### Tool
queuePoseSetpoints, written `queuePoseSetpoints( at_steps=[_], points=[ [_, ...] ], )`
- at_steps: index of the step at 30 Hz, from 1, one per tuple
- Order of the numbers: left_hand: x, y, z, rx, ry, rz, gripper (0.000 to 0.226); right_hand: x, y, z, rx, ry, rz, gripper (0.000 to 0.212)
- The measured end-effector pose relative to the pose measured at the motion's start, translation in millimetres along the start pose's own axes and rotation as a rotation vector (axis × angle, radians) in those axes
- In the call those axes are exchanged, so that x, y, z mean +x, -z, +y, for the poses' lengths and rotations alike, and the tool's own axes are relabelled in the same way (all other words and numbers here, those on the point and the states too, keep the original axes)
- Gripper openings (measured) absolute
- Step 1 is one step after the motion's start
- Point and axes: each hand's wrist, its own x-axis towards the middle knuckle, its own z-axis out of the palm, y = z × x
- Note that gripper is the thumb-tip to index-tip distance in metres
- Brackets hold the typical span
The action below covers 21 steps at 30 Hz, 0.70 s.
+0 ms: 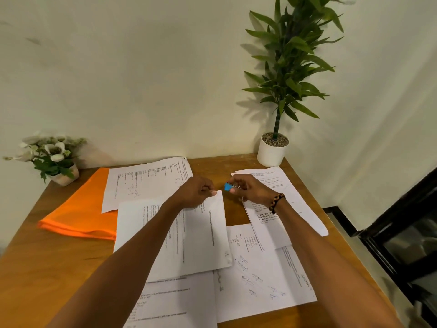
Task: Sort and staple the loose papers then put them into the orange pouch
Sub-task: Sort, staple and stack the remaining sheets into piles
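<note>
Wooden table (59, 268): bare along left edge. Loose papers (260, 268): spread centre to right edge. Orange pouch (78, 214): flat, left, under one sheet. Left hand (196, 191): pinching centre sheet's far corner. Right hand (250, 187): gripping small blue stapler (228, 187).

Two bare forearms reach into view from the bottom edge, with no sleeves visible on either. The left hand (197, 190) wears nothing. The right hand (248, 187) has a beaded bracelet (277, 202) at the wrist, its chunky beads alternating black and amber-brown.
</note>
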Motion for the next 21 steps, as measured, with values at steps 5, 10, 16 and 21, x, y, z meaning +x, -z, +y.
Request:
queuePoseSetpoints(
  at_steps=[5,10,16,21],
  points=[
    [3.3,1.6,7.3,0.122,-0.085,-0.126,0.033,7.9,6.8,-5.5,-0.100,-0.073,-0.214,0.035],
    [6.6,2.8,8.7,0.177,-0.105,-0.248,0.023,16.2,-2.4,-10.7,-0.217,-0.130,-0.304,0.042],
    [0.5,5.0,8.0,0.022,-0.042,-0.311,0.023,20.2,-1.6,-0.1,-0.118,-0.103,-0.410,0.059],
    [-1.8,1.6,5.5,-0.029,-0.076,-0.389,0.029,22.8,-7.6,0.7,0.019,-0.108,-0.444,0.059]
  ],
)
